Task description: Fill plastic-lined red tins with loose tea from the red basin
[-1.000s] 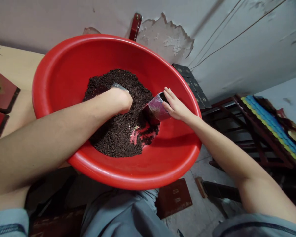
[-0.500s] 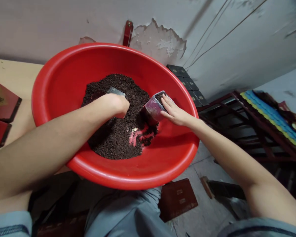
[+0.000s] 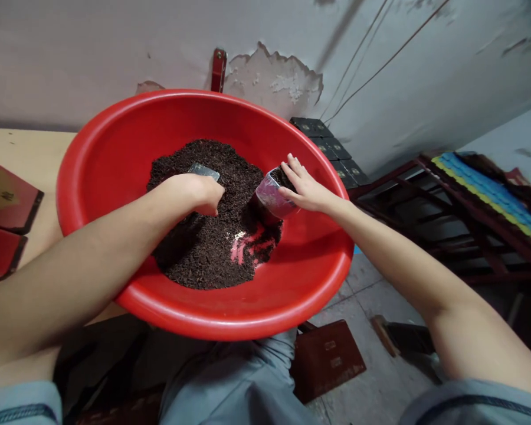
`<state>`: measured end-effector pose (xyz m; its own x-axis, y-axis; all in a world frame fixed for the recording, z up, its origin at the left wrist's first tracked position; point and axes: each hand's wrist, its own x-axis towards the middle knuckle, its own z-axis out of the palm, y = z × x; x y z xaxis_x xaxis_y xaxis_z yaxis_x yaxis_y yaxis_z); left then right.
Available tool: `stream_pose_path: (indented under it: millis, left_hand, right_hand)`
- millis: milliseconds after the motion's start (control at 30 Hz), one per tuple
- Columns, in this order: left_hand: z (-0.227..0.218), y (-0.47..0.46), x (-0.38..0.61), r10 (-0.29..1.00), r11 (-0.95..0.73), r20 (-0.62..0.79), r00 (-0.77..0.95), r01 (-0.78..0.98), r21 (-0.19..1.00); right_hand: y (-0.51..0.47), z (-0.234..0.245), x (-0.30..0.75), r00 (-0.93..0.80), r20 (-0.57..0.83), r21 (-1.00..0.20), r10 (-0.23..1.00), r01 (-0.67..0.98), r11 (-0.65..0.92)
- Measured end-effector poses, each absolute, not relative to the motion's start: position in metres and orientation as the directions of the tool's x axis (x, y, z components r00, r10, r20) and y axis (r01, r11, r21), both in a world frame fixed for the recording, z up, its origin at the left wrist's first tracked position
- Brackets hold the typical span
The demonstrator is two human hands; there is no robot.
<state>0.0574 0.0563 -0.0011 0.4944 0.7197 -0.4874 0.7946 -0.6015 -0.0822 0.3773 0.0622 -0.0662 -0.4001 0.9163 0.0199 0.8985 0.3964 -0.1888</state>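
A wide red basin holds a heap of dark, dry loose tea. Over the heap, my left hand is closed around a clear grey-edged container; its fingers and most of the container are hidden. At the right side of the heap, a clear plastic box leans with dark tea at its mouth. My right hand lies over that mouth with fingers spread, palm against the box's right side. Streaks of bare red basin floor show between the two hands.
Red boxes with gold labels stand on the pale table at left. Black packets are stacked behind the basin. A dark rack stands at right, and a brown case sits on the floor below.
My right hand's fingers have lifted and spread at the mouth of the clear box. My left hand stays about where it was over the tea. The view has shifted slightly.
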Motion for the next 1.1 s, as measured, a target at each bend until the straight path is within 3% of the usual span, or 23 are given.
stream_pose_path:
  millis: [200,400,600,800,1100]
  left_hand:
    - [0.009,0.051,0.06,0.72,-0.583,-0.514,0.466,0.809,-0.083]
    - [0.01,0.052,0.061,0.715,-0.593,-0.543,0.44,0.794,-0.136]
    - [0.006,0.056,0.059,0.713,-0.6,-0.536,0.453,0.789,-0.132]
    - [0.008,0.056,0.061,0.715,-0.59,-0.541,0.442,0.797,-0.129]
    - [0.001,0.054,0.064,0.655,-0.664,-0.595,0.466,0.73,-0.16]
  right_hand:
    - [0.058,-0.061,0.366,-0.395,-0.005,-0.232,0.919,0.894,0.383]
    - [0.058,-0.047,0.355,-0.421,0.184,-0.176,0.888,0.875,0.452]
    - [0.06,-0.066,0.369,-0.562,-0.004,-0.159,0.827,0.817,0.554]
    - [0.038,-0.074,0.391,-0.532,0.012,-0.117,0.847,0.84,0.53]
    - [0.063,-0.073,0.379,-0.545,-0.056,-0.154,0.836,0.833,0.532]
